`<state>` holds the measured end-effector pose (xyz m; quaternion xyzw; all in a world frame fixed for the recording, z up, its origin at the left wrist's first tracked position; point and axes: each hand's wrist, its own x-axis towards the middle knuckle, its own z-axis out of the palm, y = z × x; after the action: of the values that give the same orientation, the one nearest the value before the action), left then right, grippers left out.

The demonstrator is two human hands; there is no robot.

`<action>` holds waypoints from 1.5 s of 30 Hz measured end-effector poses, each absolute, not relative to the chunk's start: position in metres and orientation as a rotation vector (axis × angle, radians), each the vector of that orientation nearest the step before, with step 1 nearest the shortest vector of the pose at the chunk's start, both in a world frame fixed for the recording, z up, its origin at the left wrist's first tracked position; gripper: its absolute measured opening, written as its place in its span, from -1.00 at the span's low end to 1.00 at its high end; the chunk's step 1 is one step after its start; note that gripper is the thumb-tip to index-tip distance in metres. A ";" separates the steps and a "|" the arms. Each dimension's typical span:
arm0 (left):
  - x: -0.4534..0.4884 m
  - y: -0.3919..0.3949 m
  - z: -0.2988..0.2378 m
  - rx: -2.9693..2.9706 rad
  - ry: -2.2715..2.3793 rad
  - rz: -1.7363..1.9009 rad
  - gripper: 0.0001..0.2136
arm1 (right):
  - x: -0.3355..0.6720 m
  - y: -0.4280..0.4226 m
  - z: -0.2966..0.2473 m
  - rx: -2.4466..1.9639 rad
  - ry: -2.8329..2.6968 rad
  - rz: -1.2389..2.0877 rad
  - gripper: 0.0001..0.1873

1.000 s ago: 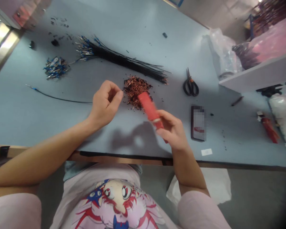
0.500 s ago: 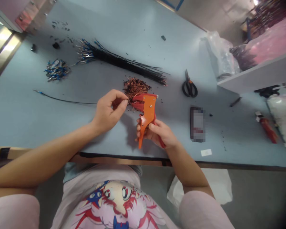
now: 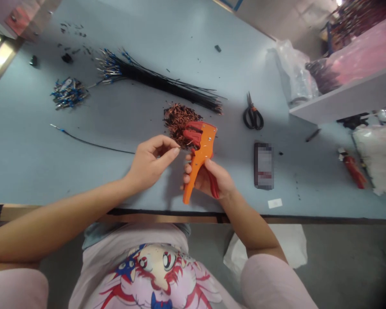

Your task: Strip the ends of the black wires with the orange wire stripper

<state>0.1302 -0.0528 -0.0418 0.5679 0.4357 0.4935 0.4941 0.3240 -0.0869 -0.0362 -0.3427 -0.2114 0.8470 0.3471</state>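
My left hand [image 3: 152,161] pinches a thin black wire [image 3: 99,149] near its right end. The wire trails left over the table to a blue and silver terminal [image 3: 58,128]. In my right hand [image 3: 217,178] is an orange and red wire stripper [image 3: 203,148], its handles gripped and its red jaws pointing left. A small gap separates the pinching fingertips from those jaws. Behind the tool lies a heap of copper and black wire scraps [image 3: 180,118]. Farther back rests a bundle of black wires [image 3: 161,83] with blue terminals at the left end.
A pile of blue terminals [image 3: 69,93] lies at left. Scissors [image 3: 253,116], a phone [image 3: 263,166] and a white label [image 3: 275,203] are on the right. A shelf [image 3: 344,92] with plastic bags juts in there, and a red-handled tool [image 3: 354,171] lies beyond the phone.
My left hand has drawn the wire's end out of the stripper's jaws. The stripper has tilted and shifted slightly right, away from the left fingers. The view has shifted a little.
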 end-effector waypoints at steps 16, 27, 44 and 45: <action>0.134 -0.059 -0.045 1.238 0.828 0.986 -0.97 | 0.323 -0.099 -0.047 -0.621 -0.571 2.388 -0.55; 0.136 -0.059 -0.046 1.263 0.772 0.989 -0.95 | 0.325 -0.099 -0.054 -0.579 -0.591 2.425 -0.61; 0.137 -0.060 -0.047 1.275 0.759 0.943 -0.93 | 0.321 -0.102 -0.046 -0.721 -0.692 2.419 -0.51; 0.137 -0.060 -0.047 1.274 0.757 0.942 -0.93 | 0.321 -0.103 -0.045 -0.741 -0.705 2.417 -0.49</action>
<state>0.1368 -0.0601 -0.0470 0.5581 0.3319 0.4127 0.6388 0.3205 -0.1029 -0.0455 -0.2728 -0.2595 0.8904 0.2555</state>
